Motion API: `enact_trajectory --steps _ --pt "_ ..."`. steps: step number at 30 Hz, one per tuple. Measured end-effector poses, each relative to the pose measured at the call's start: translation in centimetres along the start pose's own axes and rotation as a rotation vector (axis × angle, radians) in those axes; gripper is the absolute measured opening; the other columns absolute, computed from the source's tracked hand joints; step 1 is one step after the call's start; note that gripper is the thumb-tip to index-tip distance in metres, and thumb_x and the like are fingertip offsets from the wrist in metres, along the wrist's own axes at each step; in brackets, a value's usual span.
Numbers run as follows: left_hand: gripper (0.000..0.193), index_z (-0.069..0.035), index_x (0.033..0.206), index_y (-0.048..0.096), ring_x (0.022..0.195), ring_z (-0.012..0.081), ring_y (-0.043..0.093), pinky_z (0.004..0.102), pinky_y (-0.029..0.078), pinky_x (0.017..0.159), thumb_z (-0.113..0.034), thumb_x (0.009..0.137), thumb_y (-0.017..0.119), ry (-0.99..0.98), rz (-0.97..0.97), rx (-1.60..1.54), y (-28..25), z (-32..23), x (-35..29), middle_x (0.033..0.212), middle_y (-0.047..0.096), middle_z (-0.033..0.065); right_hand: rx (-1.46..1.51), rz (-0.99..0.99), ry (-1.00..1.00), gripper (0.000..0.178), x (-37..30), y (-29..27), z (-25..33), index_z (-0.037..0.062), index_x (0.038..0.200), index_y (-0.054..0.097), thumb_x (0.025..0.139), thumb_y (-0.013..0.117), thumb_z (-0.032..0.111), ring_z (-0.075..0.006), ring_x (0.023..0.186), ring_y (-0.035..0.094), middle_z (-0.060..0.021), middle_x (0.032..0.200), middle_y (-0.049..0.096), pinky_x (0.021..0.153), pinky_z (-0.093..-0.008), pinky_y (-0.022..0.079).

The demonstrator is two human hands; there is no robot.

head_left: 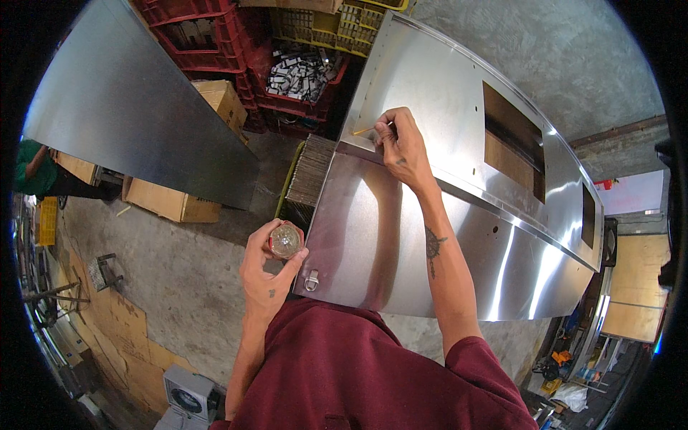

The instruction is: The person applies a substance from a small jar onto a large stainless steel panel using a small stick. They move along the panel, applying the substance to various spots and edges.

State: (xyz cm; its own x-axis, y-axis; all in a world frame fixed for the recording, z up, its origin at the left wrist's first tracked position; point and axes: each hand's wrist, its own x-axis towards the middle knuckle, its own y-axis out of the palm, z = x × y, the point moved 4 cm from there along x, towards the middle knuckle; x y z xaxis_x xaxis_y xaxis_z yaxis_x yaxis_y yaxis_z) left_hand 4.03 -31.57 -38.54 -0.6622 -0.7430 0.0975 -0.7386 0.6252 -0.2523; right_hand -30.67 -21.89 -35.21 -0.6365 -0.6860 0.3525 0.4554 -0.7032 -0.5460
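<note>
Jar in one hand, thin stick at the seam in the other

Nearest, beyond the maroon shirt (337, 351), the left hand (261, 276) has its fingers and thumb curled round the sides of a small round jar (286, 241); the jar looks clear with some red at its rim, its round face toward the camera, and what is inside is too small to tell; it is held just off the left edge of the shiny metal body (430, 222), near a small metal latch (311, 280); farther up, the right hand (403, 147) pinches a thin yellowish stick (364, 131) between closed fingertips; the stick points left, near the body's left edge and the ridge where its two faces meet; whether its tip touches the metal I cannot tell.

I judge the step in hand to be fine work with the stick at that corner, the jar kept ready as its supply; the next move calls for a light, steady pinch, the tip guided along the ridge, and the jar held level, clear of the metal.

Past the left edge stands a row of thin flat pieces (312, 172); farther on, a red crate (304, 107) holds small metal parts (301, 72); at far left, another person in a green top (32, 168) stands beside a large metal sheet (165, 107).
</note>
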Motion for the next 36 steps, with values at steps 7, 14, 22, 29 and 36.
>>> enact_trajectory --steps 7,14,22,29,36 --pt "0.067 -0.004 0.152 0.064 0.122 0.0232 0.074 0.0364 0.063 0.097 -0.006 0.092 0.095 0.014 0.017 0.024 0.0 0.0 0.1 0.144 0.071 0.0145 -0.008 0.013 0.017 0.010 -0.1 0.0 -0.4 0.0002 0.116 0.061 0.114 0.067 0.008 -0.0280 0.089 0.071 -0.0155 0.112 0.062 0.082 -0.0416 0.058" --pt "0.069 -0.001 0.156 0.059 0.126 0.0223 0.073 0.0368 0.061 0.107 -0.001 0.095 0.092 0.005 0.053 0.045 0.0 -0.2 0.1 0.145 0.070 0.0139 -0.003 -0.008 -0.001 0.012 -0.1 0.0 -0.4 -0.0001 0.115 0.061 0.115 0.067 0.010 -0.0241 0.089 0.071 -0.0140 0.111 0.062 0.080 -0.0394 0.057" --pt "0.070 0.000 0.155 0.059 0.126 0.0221 0.073 0.0370 0.061 0.107 -0.002 0.094 0.093 -0.022 0.065 0.034 0.1 -0.7 0.4 0.144 0.070 0.0141 0.070 -0.027 -0.005 0.013 -0.1 -0.2 -0.1 -0.0012 0.115 0.060 0.116 0.066 0.010 -0.0222 0.081 0.069 -0.0135 0.110 0.060 0.076 -0.0378 0.057" --pt "0.068 -0.001 0.154 0.062 0.125 0.0214 0.073 0.0358 0.062 0.102 -0.003 0.094 0.093 -0.006 0.075 0.028 0.6 -1.1 0.7 0.143 0.070 0.0139 0.143 -0.105 0.180 0.009 -0.4 -0.8 1.4 -0.0017 0.114 0.061 0.115 0.065 0.006 -0.0212 0.079 0.069 -0.0140 0.109 0.061 0.074 -0.0362 0.055" --pt "0.068 -0.004 0.153 0.064 0.121 0.0198 0.073 0.0351 0.062 0.098 -0.005 0.092 0.095 0.059 0.064 0.025 2.3 -2.6 3.1 0.141 0.071 0.0122 0.158 0.019 0.011 0.010 -6.0 -1.1 9.3 0.0006 0.116 0.065 0.109 0.072 0.001 -0.0244 0.091 0.072 -0.0145 0.111 0.065 0.077 -0.0366 0.058"
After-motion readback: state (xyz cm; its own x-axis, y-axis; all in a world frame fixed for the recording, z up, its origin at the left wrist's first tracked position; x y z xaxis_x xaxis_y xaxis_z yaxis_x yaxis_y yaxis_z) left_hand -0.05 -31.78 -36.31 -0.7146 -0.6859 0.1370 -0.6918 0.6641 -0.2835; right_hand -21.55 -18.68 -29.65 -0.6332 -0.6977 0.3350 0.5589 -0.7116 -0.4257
